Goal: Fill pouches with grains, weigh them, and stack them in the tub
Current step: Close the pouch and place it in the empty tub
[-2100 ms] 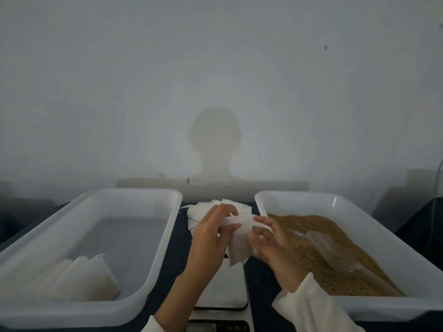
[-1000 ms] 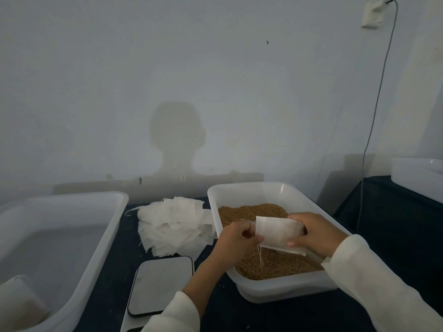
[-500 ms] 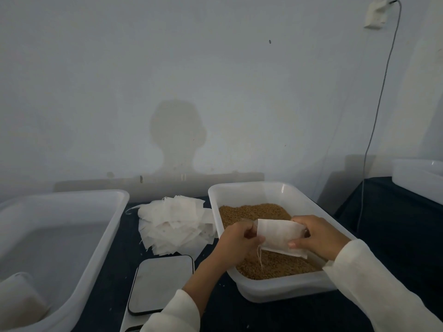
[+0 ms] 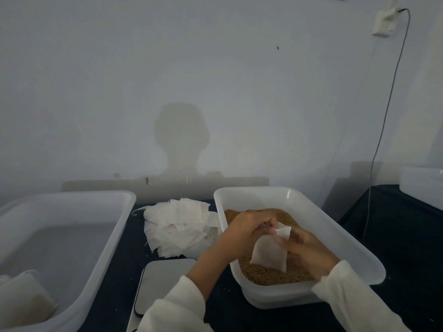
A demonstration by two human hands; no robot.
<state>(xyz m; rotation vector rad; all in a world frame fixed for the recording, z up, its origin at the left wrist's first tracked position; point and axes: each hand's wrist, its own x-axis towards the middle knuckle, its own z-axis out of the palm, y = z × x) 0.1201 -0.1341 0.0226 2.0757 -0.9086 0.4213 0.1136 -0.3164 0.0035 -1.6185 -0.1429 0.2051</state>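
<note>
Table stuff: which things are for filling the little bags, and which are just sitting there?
For the job:
- pouch, held by left hand and right hand
- grain tub
- empty pouch pile
- scale
- stacking tub

Just there:
- wall socket
- cable
- white box, far right

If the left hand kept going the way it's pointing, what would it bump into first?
Probably the right hand, just beyond the pouch that both hands hold. The left hand points rightward over the grains. Depth is hard to judge here.
</note>
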